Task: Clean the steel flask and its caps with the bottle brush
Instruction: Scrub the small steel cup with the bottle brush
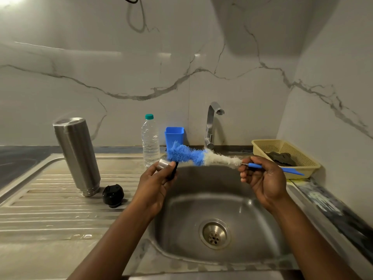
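Drainboard [50, 209]: a ribbed steel surface is seen to the left of the basin.
Steel flask [77, 156]: stood mouth-down on the drainboard, its base uppermost and leaning slightly left.
Black cap [113, 195]: laid on the drainboard just beside the mouth of the flask, on its right.
Water bottle [150, 141]: a clear plastic bottle with a green top is stood upright at the back edge of the basin.
Left hand [155, 182]: held over the left edge of the basin, with fingers and thumb curled round the steel cap.
Steel cap [163, 164]: gripped in the left hand; a black part is seen below the steel rim.
Blue cup [174, 135]: stood against the wall, behind the brush head.
Bottle brush [201, 156]: held almost level above the basin, its blue bristle tip touching the steel cap and its white bristles nearer the handle.
Tap [212, 126]: mounted behind the basin.
Sink basin [232, 199]: a round drain is seen at the bottom.
Right hand [264, 178]: the blue handle of the brush is pinched between thumb and curled fingers.
Basket [306, 164]: set at the right of the sink, with a dark cloth [282, 158] inside.
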A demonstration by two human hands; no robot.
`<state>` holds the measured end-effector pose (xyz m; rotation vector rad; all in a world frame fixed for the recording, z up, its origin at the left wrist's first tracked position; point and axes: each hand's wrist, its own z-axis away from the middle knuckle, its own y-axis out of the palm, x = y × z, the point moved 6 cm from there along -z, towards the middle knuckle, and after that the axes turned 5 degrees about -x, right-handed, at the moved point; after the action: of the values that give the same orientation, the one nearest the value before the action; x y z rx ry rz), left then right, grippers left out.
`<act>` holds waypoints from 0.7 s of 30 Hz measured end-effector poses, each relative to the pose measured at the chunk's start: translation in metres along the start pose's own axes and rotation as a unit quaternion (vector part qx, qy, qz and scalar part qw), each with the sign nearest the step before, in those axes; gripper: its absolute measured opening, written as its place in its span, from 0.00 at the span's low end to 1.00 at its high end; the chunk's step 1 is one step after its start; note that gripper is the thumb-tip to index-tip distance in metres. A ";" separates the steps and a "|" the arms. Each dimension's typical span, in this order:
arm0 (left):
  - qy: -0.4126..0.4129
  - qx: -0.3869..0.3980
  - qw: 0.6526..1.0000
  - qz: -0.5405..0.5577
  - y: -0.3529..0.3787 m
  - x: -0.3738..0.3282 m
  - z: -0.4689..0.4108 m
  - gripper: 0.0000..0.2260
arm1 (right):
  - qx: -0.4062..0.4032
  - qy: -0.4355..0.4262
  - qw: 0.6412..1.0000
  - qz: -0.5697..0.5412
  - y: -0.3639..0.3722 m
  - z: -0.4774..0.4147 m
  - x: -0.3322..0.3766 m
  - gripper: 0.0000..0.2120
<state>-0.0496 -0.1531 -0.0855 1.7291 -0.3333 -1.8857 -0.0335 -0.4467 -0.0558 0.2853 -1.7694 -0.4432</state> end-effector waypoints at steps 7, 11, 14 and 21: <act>-0.005 0.036 0.998 -0.056 0.006 0.006 0.003 0.09 | 0.017 0.016 1.000 -0.004 0.007 0.000 -0.005 0.19; 0.001 0.034 0.999 -0.033 0.000 0.002 -0.001 0.19 | 0.005 0.010 1.000 -0.002 -0.002 -0.002 -0.001 0.18; -0.025 0.059 0.997 -0.038 0.007 0.011 0.003 0.20 | 0.030 0.025 0.999 0.002 0.008 0.000 -0.011 0.18; 0.009 0.044 0.999 -0.019 -0.002 -0.001 -0.006 0.22 | 0.005 -0.004 1.000 0.001 -0.002 -0.001 0.002 0.19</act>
<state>-0.0443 -0.1496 -0.0865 1.8211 -0.3851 -1.9060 -0.0328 -0.4501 -0.0545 0.2893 -1.7797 -0.4345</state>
